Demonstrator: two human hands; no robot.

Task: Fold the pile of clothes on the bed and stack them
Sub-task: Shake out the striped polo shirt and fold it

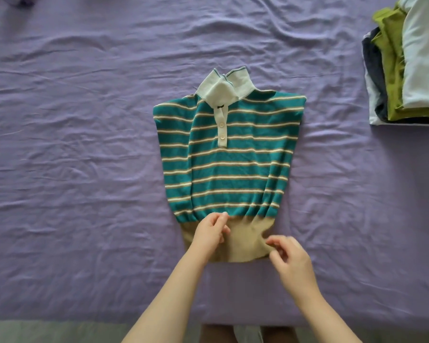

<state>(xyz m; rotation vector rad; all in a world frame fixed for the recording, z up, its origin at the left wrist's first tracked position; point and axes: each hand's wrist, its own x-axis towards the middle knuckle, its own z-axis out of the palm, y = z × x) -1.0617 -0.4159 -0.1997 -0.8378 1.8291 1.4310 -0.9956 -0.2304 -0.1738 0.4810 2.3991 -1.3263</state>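
- Both hands, left hand [209, 231] and right hand [289, 253], are apparently pinching the striped polo [228, 154] hem at six o'clock.
- Next: folding hem toward collar, then joining the stack [406, 70] at two o'clock.

Wide stretches of bare purple sheet on the bed [72, 144] lie to the left of the striped polo shirt [233, 154], and beyond its collar towards the far edge. To the right, a clear strip of sheet separates the shirt from the stack of folded clothes [406, 70] at the far right edge, well apart. Both hands are at the shirt's tan hem; the bed's near strip is bare
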